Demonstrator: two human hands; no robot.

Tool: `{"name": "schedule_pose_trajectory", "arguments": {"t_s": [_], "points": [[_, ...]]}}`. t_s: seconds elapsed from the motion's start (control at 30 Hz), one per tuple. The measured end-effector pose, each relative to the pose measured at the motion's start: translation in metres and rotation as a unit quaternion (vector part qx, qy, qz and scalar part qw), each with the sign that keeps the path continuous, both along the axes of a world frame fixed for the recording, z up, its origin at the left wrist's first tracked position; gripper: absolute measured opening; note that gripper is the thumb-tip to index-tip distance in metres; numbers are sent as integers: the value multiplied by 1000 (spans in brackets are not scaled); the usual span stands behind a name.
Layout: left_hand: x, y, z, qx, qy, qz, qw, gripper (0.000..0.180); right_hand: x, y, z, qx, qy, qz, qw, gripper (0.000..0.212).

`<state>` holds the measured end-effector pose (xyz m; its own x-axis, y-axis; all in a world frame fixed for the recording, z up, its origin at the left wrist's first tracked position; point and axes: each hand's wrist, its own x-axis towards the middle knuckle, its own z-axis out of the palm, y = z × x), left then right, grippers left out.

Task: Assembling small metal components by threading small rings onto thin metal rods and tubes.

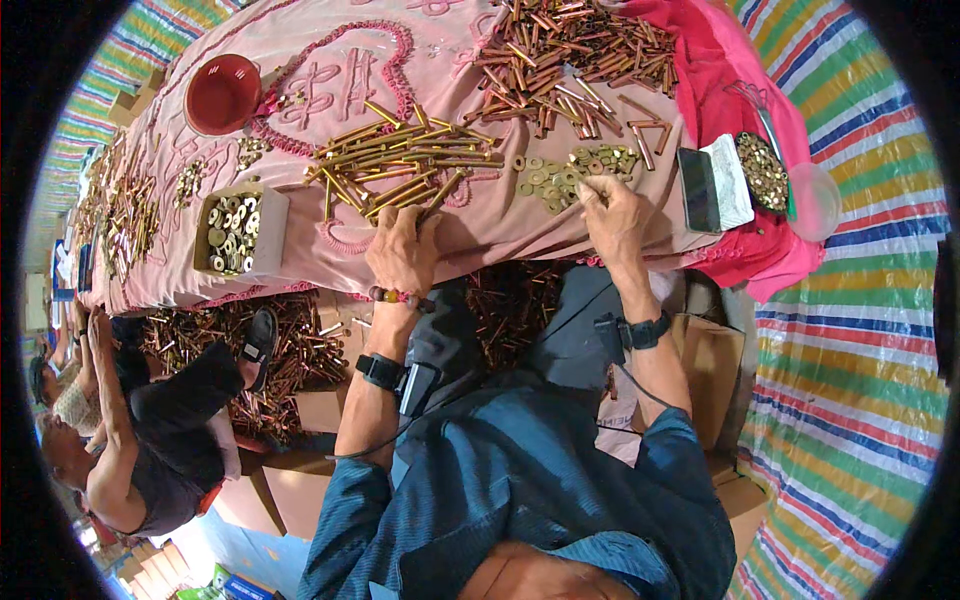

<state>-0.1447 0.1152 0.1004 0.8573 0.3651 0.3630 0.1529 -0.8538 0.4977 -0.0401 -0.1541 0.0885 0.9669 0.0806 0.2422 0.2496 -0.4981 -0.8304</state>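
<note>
My left hand (403,250) is closed at the near edge of a pile of long brass-coloured bolts (410,155). One bolt (443,190) slants out from between its fingers; the fingertips are partly hidden. At the right, my right hand (617,222) pinches thumb and forefinger together over the flat round washers (540,178) spread on the pink cloth (520,225). What sits in that pinch is small and looks like a washer. Dark straps circle both my wrists, and a beaded bracelet is on the left.
Coppery bolts (570,60) heap at the back. A red bowl (222,95), a carton of washers (268,232) and more bolts (125,215) are leftward. A phone (697,190) and a tray of nuts (762,172) lie at right. Another person (130,470) sits left.
</note>
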Motion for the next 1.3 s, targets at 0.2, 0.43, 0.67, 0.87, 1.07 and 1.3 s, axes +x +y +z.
{"name": "schedule_pose_trajectory", "arguments": {"t_s": [0.2, 0.43, 0.67, 0.87, 1.07, 1.3], "points": [[2, 5, -4, -16, -2, -4, 1000, 22, 10, 14, 22, -124, 45, -31, 991, 28], [14, 2, -6, -66, -102, -44, 992, 19, 14, 10, -7, -30, -45, -32, 998, 22], [39, -30, 13, -343, -190, -105, 914, 9, 17, 1, -13, 170, 61, -30, 983, 22], [55, -47, -25, -275, -94, -144, 946, 9, 20, -6, -9, 150, 70, -19, 986, 24], [52, -44, -24, -221, -107, -181, 952, 11, 11, 6, 11, 225, 109, -3, 968, 21], [52, -45, -32, -217, -136, -205, 945, 17, -2, 75, 54, 330, 159, 112, 924, 21]]}}
